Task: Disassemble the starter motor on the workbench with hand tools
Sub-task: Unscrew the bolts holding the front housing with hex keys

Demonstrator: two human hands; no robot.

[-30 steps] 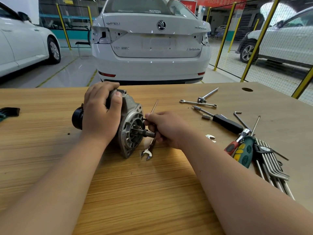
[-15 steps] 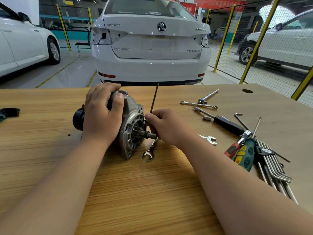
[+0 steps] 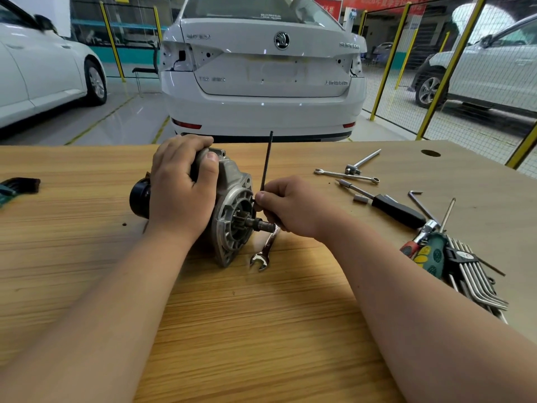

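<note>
The starter motor [image 3: 232, 210] lies on its side on the wooden workbench [image 3: 247, 330], its grey nose housing and shaft facing right. My left hand [image 3: 180, 193] grips the motor body from above, thumb on the housing. My right hand [image 3: 293, 207] pinches a thin dark hex key [image 3: 266, 161] at the housing's face; the key's long arm stands nearly upright. A chrome open-end wrench [image 3: 264, 251] lies on the bench under the shaft, partly hidden by my right hand.
To the right lie a combination wrench [image 3: 345, 175], a T-handle socket tool [image 3: 363, 161], a black-handled screwdriver [image 3: 398, 210], a loose hex key [image 3: 418, 202], a green-handled screwdriver [image 3: 430, 254] and a rack of hex keys [image 3: 473, 280]. A dark tool holder [image 3: 20, 186] sits far left.
The hex key's long arm has swung up from leaning right to nearly upright as my right hand turned it. My left hand has kept its hold on the motor.
</note>
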